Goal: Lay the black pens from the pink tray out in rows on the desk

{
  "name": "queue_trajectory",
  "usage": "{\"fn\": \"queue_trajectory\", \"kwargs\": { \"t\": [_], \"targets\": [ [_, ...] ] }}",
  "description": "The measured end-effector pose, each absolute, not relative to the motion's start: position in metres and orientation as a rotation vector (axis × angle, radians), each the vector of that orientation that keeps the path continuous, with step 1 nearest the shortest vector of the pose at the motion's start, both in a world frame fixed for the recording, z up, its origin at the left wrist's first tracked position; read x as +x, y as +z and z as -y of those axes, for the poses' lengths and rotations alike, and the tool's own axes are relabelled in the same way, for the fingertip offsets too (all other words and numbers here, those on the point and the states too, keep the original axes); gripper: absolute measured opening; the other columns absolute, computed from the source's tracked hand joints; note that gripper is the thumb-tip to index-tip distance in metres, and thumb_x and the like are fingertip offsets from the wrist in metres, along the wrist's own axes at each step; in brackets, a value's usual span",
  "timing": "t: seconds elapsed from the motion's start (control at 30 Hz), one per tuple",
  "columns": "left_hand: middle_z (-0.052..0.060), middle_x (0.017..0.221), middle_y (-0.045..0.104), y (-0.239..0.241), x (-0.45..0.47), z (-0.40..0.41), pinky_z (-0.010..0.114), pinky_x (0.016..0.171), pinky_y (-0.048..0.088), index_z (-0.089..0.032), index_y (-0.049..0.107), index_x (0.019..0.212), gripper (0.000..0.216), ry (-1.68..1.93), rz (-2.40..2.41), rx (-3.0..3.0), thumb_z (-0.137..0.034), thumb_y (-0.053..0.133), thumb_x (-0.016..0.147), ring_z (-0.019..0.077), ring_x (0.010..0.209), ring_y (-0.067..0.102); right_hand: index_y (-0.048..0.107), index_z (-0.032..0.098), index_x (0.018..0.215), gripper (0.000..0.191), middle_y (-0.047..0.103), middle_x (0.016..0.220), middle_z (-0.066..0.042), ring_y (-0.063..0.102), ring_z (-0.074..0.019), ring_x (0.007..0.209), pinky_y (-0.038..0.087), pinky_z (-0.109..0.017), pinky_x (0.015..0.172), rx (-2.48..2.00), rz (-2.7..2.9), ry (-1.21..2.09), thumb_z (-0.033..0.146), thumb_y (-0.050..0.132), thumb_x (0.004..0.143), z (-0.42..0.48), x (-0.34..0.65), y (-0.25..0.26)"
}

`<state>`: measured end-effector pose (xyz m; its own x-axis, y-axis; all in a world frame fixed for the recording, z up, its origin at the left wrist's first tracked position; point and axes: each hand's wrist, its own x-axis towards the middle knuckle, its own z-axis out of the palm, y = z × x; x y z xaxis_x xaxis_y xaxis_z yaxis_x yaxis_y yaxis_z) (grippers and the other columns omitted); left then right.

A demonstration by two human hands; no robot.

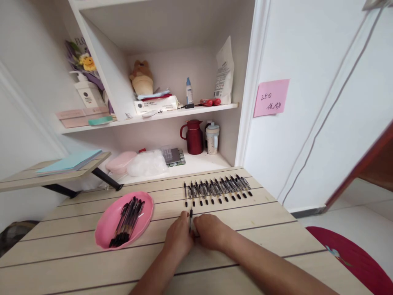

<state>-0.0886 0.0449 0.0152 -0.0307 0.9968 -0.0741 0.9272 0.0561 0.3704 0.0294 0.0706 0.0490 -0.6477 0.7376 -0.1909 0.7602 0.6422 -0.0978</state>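
Note:
Between my two hands, a slim black pen [190, 216] stands roughly in line with my view, its thin end pointing away from me. My left hand [178, 234] is closed on it, thumb and fingers pinching its side. Curled in close on the other side is my right hand [211, 232]; its fingertips are partly hidden, so what they hold cannot be made out. Just beyond, several clear-barrelled pens with black ends [215, 192] lie side by side in a row. To the left, a pink scalloped dish [146, 209] holds a bundle of similar pens [129, 221].
The slatted wooden table [166, 266] meets a white shelf unit behind. On its shelves are a red jug [194, 137], a pale cup [212, 139] and a plastic bag [147, 163]. A raised stand [89, 168] is at left, a red stool [346, 254] at right.

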Motion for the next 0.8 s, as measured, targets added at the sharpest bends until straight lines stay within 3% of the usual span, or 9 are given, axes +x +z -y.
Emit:
{"fn": "queue_trajectory", "kwargs": {
  "t": [0.17, 0.27, 0.33, 0.43, 0.57, 0.67, 0.8],
  "targets": [
    [0.005, 0.068, 0.061, 0.016, -0.098, -0.046, 0.025, 0.058, 0.035, -0.015, 0.05, 0.102, 0.04, 0.492, -1.981, 1.859, -0.011, 0.05, 0.061, 0.018, 0.066, 0.057, 0.063, 0.01, 0.088, 0.027, 0.065, 0.086, -0.017, 0.061, -0.0287, 0.081, 0.046, -0.032, 0.062, 1.198, -2.66, -0.299, 0.014, 0.055, 0.063, -0.071, 0.039, 0.066],
    [-0.001, 0.057, 0.055, 0.027, -0.102, -0.046, 0.023, 0.05, 0.034, -0.014, 0.053, 0.099, 0.039, 0.692, -1.836, 1.615, -0.011, 0.047, 0.06, 0.014, 0.052, 0.053, 0.064, 0.013, 0.083, 0.028, 0.066, 0.083, -0.013, 0.061, -0.0245, 0.076, 0.043, -0.027, 0.058, 1.27, -2.718, -0.495, 0.01, 0.057, 0.057, -0.082, 0.054, 0.076],
    [-0.004, 0.052, 0.05, 0.036, -0.102, -0.046, 0.022, 0.045, 0.033, -0.014, 0.054, 0.095, 0.035, 0.819, -1.666, 1.381, -0.015, 0.045, 0.062, 0.0116, 0.045, 0.05, 0.063, 0.015, 0.074, 0.018, 0.066, 0.072, -0.008, 0.061, -0.0176, 0.065, 0.041, -0.023, 0.053, 1.392, -2.814, -0.83, 0.011, 0.054, 0.059, -0.096, 0.066, 0.077],
    [-0.005, 0.047, 0.047, 0.041, -0.099, -0.044, 0.021, 0.041, 0.033, -0.014, 0.055, 0.089, 0.029, 0.952, -1.42, 1.096, -0.021, 0.043, 0.064, 0.0096, 0.039, 0.046, 0.06, 0.016, 0.071, 0.01, 0.06, 0.054, -0.001, 0.056, -0.0119, 0.051, 0.038, -0.02, 0.045, 1.68, -2.8, -1.606, 0.018, 0.051, 0.067, -0.121, 0.077, 0.071],
    [-0.007, 0.045, 0.043, 0.034, -0.093, -0.043, 0.017, 0.034, 0.024, -0.014, 0.054, 0.083, 0.022, 1.064, -1.253, 0.992, -0.023, 0.044, 0.065, 0.0058, 0.033, 0.035, 0.057, 0.016, 0.072, 0.014, 0.055, 0.055, 0.003, 0.054, -0.0087, 0.049, 0.036, -0.018, 0.041, 1.862, -2.581, -2.511, 0.027, 0.059, 0.064, -0.139, 0.077, 0.062],
    [-0.007, 0.05, 0.042, 0.03, -0.091, -0.042, 0.016, 0.032, 0.017, -0.014, 0.053, 0.078, 0.017, 1.11, -1.222, 1.012, -0.025, 0.045, 0.068, 0.0031, 0.033, 0.03, 0.058, 0.015, 0.072, 0.02, 0.055, 0.056, 0.003, 0.052, -0.0071, 0.048, 0.034, -0.017, 0.04, 1.838, -2.418, -2.808, 0.029, 0.065, 0.06, -0.139, 0.073, 0.06],
    [-0.007, 0.053, 0.041, 0.033, -0.091, -0.042, 0.016, 0.032, 0.017, -0.014, 0.054, 0.079, 0.016, 1.11, -1.235, 1.028, -0.024, 0.045, 0.069, 0.0025, 0.034, 0.03, 0.059, 0.014, 0.073, 0.022, 0.055, 0.054, 0.003, 0.051, -0.006, 0.045, 0.033, -0.016, 0.039, 1.76, -2.3, -2.924, 0.028, 0.067, 0.058, -0.134, 0.068, 0.058]
  ]
}}
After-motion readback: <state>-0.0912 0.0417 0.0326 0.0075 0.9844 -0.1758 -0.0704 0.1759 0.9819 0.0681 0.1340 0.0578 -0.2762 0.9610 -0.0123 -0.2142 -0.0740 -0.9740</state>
